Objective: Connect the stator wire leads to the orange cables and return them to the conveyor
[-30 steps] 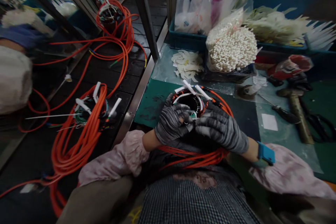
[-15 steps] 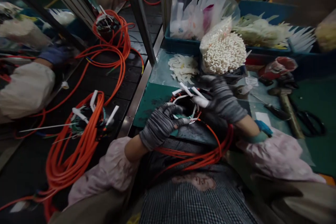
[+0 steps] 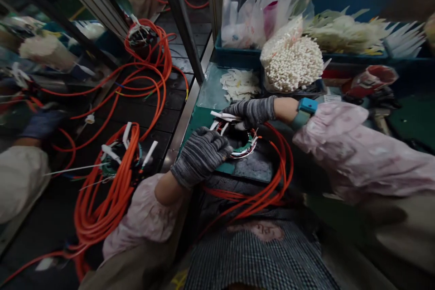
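Green bench mat [image 3: 199, 120] in front, with a clear plastic sheet [image 3: 212, 86] just past it. Blue crate [image 3: 353, 2] at 1 o'clock, full of plastic bags and pale strips. Bag of little white tubes [image 3: 292, 63] at 12 o'clock, just beside a pile of flat cream bits [image 3: 239, 84]. Black belt [image 3: 170, 95] at 10 o'clock, past a metal post [image 3: 180, 18], with more coils and long orange loops on it. Blue-gloved hand of another person [image 3: 42, 124] well off at 9 o'clock.

Round wire coil [image 3: 238, 138] flat on the mat, straight ahead at 12 o'clock, with orange cable [image 3: 282, 167] looping near it toward the lap. Left hand [image 3: 200, 158] in a grey knit glove, curled shut over the near edge of the coil. Right hand [image 3: 251, 111], also gloved, fingers closed tight on a white tube [image 3: 220, 114] at the far edge of the coil.
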Motion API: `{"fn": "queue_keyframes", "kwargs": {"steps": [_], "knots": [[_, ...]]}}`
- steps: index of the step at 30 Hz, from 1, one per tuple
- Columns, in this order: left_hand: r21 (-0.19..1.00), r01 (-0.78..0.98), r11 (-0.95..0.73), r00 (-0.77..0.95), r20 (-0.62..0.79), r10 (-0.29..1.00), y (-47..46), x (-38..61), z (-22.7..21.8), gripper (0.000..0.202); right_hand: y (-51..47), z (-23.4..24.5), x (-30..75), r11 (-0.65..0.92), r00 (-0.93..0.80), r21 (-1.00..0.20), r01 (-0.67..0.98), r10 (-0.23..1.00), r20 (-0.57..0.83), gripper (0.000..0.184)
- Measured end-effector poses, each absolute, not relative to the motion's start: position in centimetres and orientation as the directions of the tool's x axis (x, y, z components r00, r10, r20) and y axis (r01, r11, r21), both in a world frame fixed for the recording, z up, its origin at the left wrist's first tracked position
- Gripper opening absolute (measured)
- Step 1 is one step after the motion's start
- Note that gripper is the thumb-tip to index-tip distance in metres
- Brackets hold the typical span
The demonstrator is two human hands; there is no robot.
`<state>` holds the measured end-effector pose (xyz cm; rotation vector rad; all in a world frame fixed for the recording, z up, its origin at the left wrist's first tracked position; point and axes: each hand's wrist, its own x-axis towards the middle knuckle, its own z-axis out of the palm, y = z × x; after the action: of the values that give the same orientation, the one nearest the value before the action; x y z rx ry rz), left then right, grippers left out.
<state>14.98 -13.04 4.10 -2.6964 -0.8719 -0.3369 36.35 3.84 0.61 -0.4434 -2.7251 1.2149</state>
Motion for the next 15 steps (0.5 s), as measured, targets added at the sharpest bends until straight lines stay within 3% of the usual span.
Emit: {"fn": "queue_keyframes", "kwargs": {"steps": [2, 5, 8, 10, 12, 15], "knots": [[-0.154, 0.614, -0.774, 0.767, 0.349, 0.539, -13.2, 14.4, 3.5, 0.026, 3.5, 0.7, 36.8, 0.641, -0.925, -0.730, 0.236, 0.379, 0.034, 0.048], [-0.040, 0.634, -0.772, 0.722, 0.388, 0.573, -13.0, 13.5, 1.9, 0.025, 0.6, 1.0, 39.4, 0.626, -0.764, -0.696, 0.352, 0.622, 0.172, 0.070], [0.059, 0.605, -0.794, 0.701, 0.435, 0.566, -12.3, 13.0, -0.1, 0.025, -4.7, 0.4, 43.2, 0.538, -0.476, -0.660, 0.524, 0.828, 0.296, 0.067], [0.133, 0.580, -0.804, 0.676, 0.473, 0.566, -11.8, 13.0, -1.1, 0.022, -8.4, -0.7, 45.4, 0.499, -0.357, -0.602, 0.623, 0.867, 0.348, 0.067], [0.199, 0.577, -0.792, 0.648, 0.479, 0.592, -11.7, 13.3, -1.7, 0.017, -11.0, -2.2, 46.7, 0.475, -0.352, -0.559, 0.679, 0.880, 0.320, 0.071], [0.243, 0.638, -0.730, 0.593, 0.450, 0.668, -12.5, 14.3, -2.2, 0.016, -11.6, -4.1, 46.7, 0.455, -0.360, -0.568, 0.686, 0.890, 0.279, 0.056]]}}
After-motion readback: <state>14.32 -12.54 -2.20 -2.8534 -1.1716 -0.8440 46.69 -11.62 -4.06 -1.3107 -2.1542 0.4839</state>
